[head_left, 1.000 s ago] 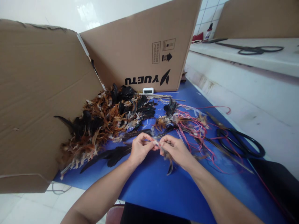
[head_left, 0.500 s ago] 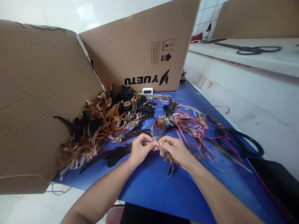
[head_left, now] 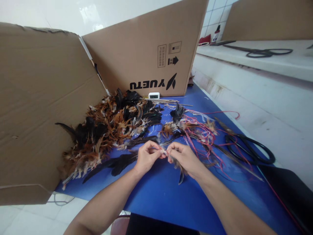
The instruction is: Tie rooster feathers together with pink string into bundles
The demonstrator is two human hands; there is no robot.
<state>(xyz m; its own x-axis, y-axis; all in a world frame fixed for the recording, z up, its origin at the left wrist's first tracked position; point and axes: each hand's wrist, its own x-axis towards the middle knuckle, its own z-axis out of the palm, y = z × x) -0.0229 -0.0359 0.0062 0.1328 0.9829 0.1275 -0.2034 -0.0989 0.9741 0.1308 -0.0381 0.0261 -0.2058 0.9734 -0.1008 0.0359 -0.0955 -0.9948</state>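
Note:
Above the blue table, both hands meet fingertip to fingertip over a small bunch of feathers [head_left: 180, 170]. My left hand [head_left: 148, 156] is closed, pinching the pale quill ends between thumb and index finger. My right hand [head_left: 184, 157] is closed too, gripping the same bunch, with brown and dark feather tips hanging below its fingers. Exactly how the quills lie between the fingertips is too small to make out. Long black feathers [head_left: 121, 164] lie on the table left of my left hand. Just beyond my hands are loose feathers and a tangle of pink string [head_left: 204, 133].
A big pile of brown and black feathers [head_left: 114, 122] leans toward the cardboard panels [head_left: 137, 55]. Black-handled scissors [head_left: 251, 150] lie at the right. At the back are a small white digital display [head_left: 154, 95] and thin sticks [head_left: 171, 101]. A dark flat object [head_left: 283, 192] covers the right corner.
My right hand has shifted very slightly right, and the fingertips are a little farther apart. The hanging feather tips have swung slightly right and up.

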